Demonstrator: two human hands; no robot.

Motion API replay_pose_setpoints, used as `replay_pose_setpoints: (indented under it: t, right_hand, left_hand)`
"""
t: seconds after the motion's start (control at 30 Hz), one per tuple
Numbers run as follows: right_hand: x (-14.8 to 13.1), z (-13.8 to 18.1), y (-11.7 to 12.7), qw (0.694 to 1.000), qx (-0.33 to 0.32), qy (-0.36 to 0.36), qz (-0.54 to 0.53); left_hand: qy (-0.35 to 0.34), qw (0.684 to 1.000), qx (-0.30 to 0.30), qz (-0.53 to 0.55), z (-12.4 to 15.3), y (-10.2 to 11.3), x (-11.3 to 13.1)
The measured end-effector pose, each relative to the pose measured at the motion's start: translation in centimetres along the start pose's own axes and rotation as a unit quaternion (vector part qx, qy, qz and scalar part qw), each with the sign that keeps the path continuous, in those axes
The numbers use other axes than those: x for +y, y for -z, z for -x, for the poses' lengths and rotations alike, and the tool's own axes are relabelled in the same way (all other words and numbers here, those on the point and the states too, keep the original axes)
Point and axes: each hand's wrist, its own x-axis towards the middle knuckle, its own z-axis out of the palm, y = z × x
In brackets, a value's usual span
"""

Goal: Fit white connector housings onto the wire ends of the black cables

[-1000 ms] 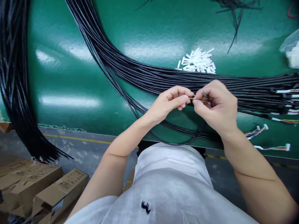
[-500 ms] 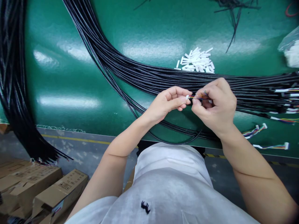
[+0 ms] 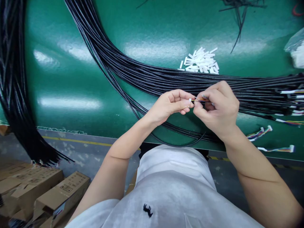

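Between the thumb and fingers of my left hand (image 3: 172, 106) is pinched a small white connector (image 3: 190, 100). Thin coloured wires (image 3: 201, 100) run from it toward my right hand (image 3: 218, 107), which is closed on them close to the connector. The ends of some wires poke out above the right thumb and forefinger; the rest are hidden by the fingers. Both hands are just in front of a thick bundle of black cables (image 3: 142, 71). Past the bundle lies a heap of small white connector housings (image 3: 201, 60).
The green table (image 3: 59, 79) ends at my waist. Finished-looking cable ends with white connectors (image 3: 291, 148) lie at the right. Another black cable bundle (image 3: 14, 79) hangs over the edge at left, above cardboard boxes (image 3: 61, 196). A plastic bag (image 3: 296, 47) stands far right.
My right hand has shifted slightly left, so its fingertips are closer to the connector and less wire shows between the hands. The left hand stays nearly still.
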Motion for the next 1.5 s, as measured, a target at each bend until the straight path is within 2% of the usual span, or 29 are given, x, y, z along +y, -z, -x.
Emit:
replay_pose_setpoints:
  t: [0.43,0.6,0.7,0.83,1.0,1.13,1.3,1.5]
  right_hand:
    - [0.4,0.1,-0.3,0.999,-0.006,0.007,0.032]
    - [0.2,-0.1,-0.3,1.000,-0.016,-0.008,-0.005]
    - [0.2,-0.4,0.1,0.997,-0.036,-0.024,-0.065]
    - [0.4,-0.7,0.7,0.979,-0.093,-0.078,-0.162]
    - [1.0,-0.5,0.8,0.968,-0.082,-0.113,-0.210]
    - [1.3,-0.4,0.7,0.953,-0.099,-0.129,-0.255]
    - [1.2,-0.4,0.6,0.957,-0.087,-0.138,-0.241]
    - [0.9,-0.8,0.5,0.906,-0.113,-0.202,-0.353]
  left_hand:
    - [-0.034,0.997,0.038,-0.056,-0.1,-0.2,-0.1]
    - [-0.045,0.996,0.034,-0.072,-0.1,-0.2,0.0]
    - [-0.070,0.995,0.029,-0.067,-0.1,-0.2,-0.2]
    - [-0.103,0.991,0.041,-0.074,0.0,-0.4,-0.4]
    - [-0.107,0.990,0.034,-0.089,0.1,-0.6,-0.2]
    - [-0.101,0.990,0.040,-0.092,0.1,-0.7,-0.1]
    - [-0.115,0.989,0.031,-0.087,0.0,-0.7,-0.2]
    - [-0.095,0.990,0.034,-0.097,0.1,-0.6,-0.2]
